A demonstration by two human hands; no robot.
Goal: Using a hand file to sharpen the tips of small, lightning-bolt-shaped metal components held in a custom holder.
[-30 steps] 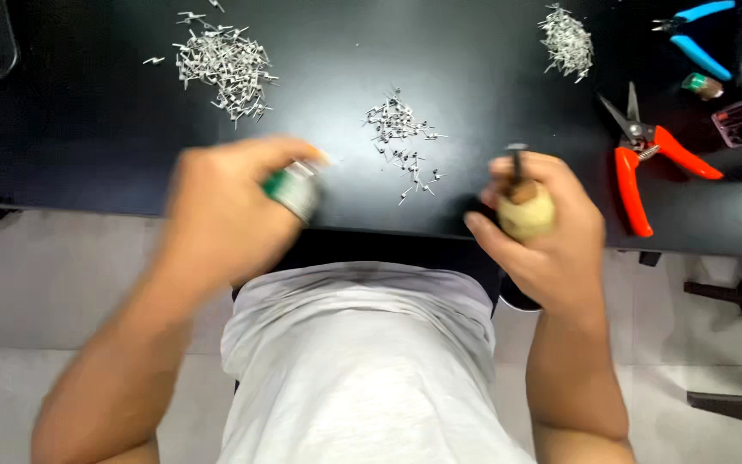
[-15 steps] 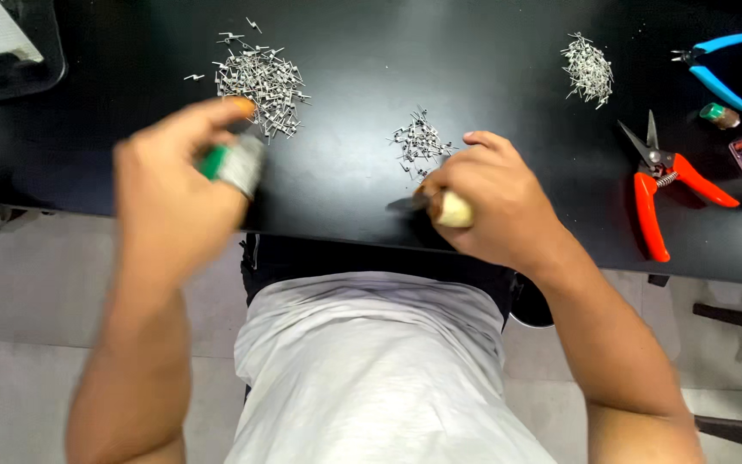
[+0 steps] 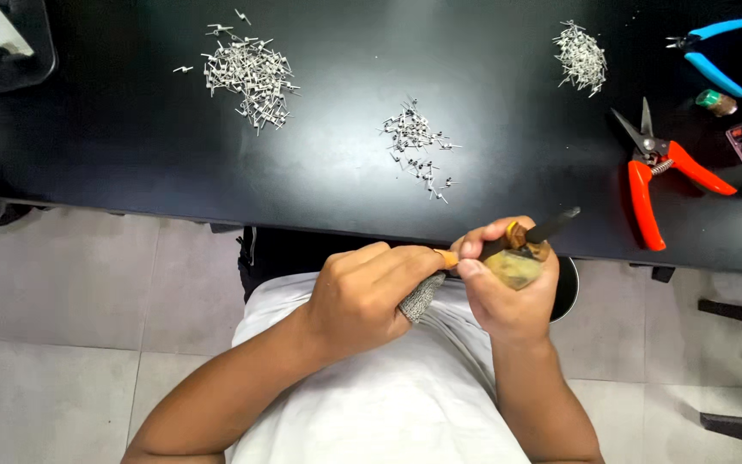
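Head view looks straight down on my two hands, which meet just below the near edge of the black table point(image 3: 130, 146), above my white shirt point(image 3: 371, 404). My left hand point(image 3: 367, 296) is curled shut around a small cylindrical piece point(image 3: 421, 296) with a grey knurled body and an orange tip, which points toward the other hand. My right hand point(image 3: 508, 288) is clamped around the yellowish, rounded handle of a hand tool point(image 3: 521, 258); its dark shaft sticks out up and to the right, over the table's edge. The orange tip touches or nearly touches my right thumb and forefinger; I cannot tell whether it meets the tool itself.

On the table, well apart from my hands, lie three heaps of small silvery metal parts: a large pile point(image 3: 251, 73) at the far left, a smaller scattered pile point(image 3: 414, 142) in the middle, nearest my hands, and a compact pile point(image 3: 581, 56) farther right. Right of those, red-handled snips point(image 3: 659, 176) lie with their blades pointing away from me, and blue-handled pliers point(image 3: 714, 51) lie near the far right corner. A small green-and-brass part point(image 3: 716, 101) sits between the two cutting tools. Grey floor tiles point(image 3: 70, 292) show below the table.
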